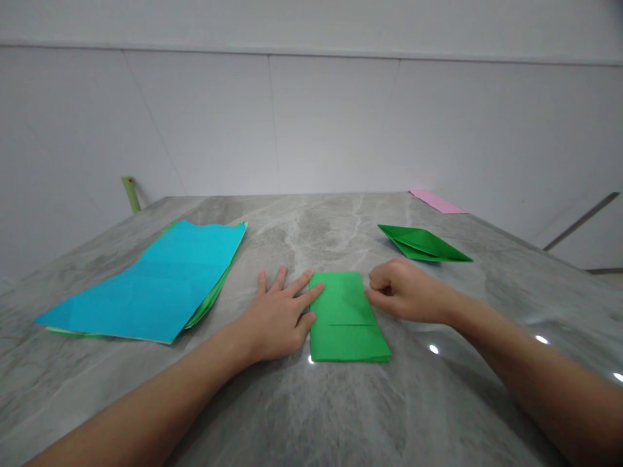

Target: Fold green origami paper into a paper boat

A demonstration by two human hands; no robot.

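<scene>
While left hand (pixel 275 316) touches green paper (pixel 344 318), right (pixel 406 292) hovers.

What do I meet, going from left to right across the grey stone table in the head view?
Blue paper sheet → left hand → folded green paper → right hand

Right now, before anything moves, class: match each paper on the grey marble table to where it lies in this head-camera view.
Column 1
1. Flat rectangular folded green paper
2. Pointed boat-shaped folded green paper
3. Creased blue paper sheet
4. Pink paper strip

Column 2
A. Far right corner of the grey marble table
B. On a stack of green-edged sheets
C. Under the fingers of the left hand
D. Just beyond the right hand

Pairs: 1-C, 2-D, 3-B, 4-A
</scene>
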